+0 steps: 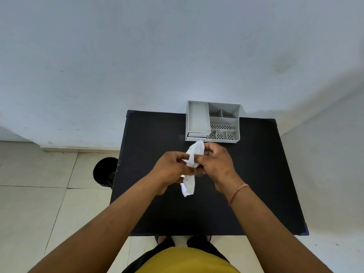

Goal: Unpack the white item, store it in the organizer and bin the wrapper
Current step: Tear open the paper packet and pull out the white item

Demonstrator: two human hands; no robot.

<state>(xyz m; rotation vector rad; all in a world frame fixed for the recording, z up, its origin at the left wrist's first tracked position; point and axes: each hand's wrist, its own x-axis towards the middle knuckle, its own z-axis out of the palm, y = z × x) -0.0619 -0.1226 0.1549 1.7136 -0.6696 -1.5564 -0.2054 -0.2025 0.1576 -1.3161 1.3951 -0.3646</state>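
Note:
Both hands hold a long white item in a thin see-through wrapper [190,185] above the middle of the black table [256,184]. My left hand [170,168] pinches the wrapper from the left, and my right hand [215,162] grips it from the right. The upper end of the wrapper sticks out above my fingers and the lower end hangs below them. Whether the item is partly out of the wrapper I cannot tell. The grey organizer [213,122] with several compartments stands at the table's far edge, just beyond my hands.
A black bin [104,172] stands on the tiled floor to the left of the table. A pale wall rises right behind the table and organizer. My feet show under the table's near edge.

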